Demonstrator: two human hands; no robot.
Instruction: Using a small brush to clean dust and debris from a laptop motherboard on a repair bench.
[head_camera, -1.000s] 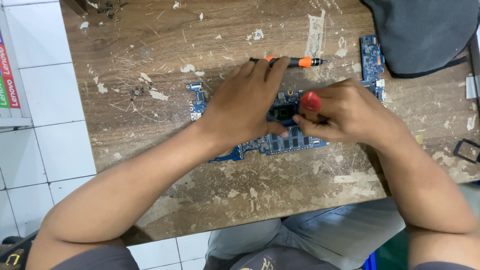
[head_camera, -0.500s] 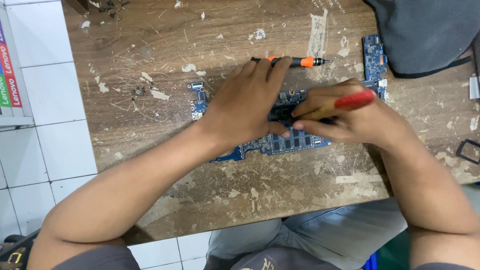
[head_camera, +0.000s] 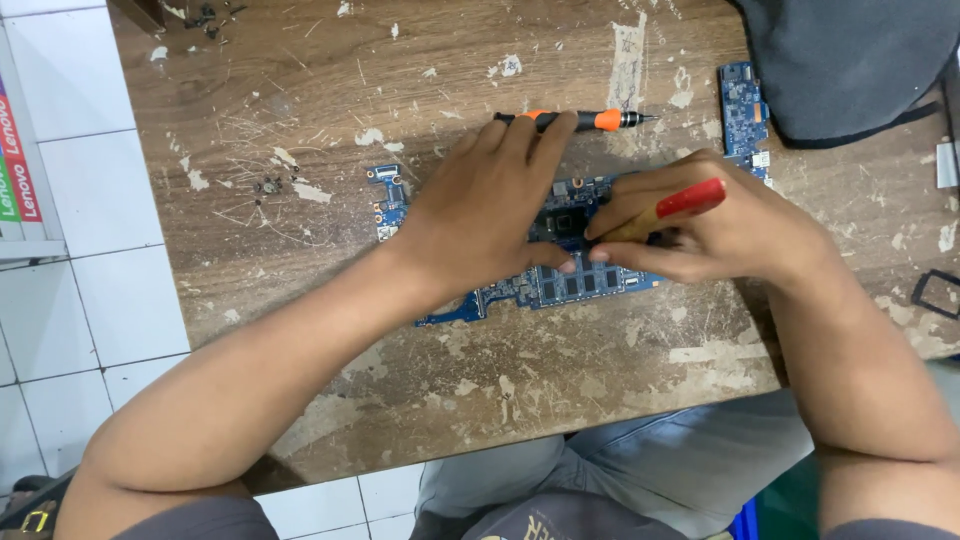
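I see the blue circuit board (head_camera: 560, 285) lying flat near the middle of the frame on the worn wooden surface (head_camera: 330, 110). My left hand (head_camera: 490, 215) presses on it with fingers spread flat, gripping nothing. My right hand (head_camera: 700, 235) is closed around a red-handled tool (head_camera: 672, 208), its working end hidden among the fingers over the board's centre. A second ago the red handle stood end-on toward the camera; now it lies tilted toward the upper right, so I judge the tool is being worked at one spot. An orange-and-black screwdriver (head_camera: 580, 120) lies just above the left fingertips. A small blue board (head_camera: 742, 115) sits upper right, beside a dark grey bag (head_camera: 850, 60).
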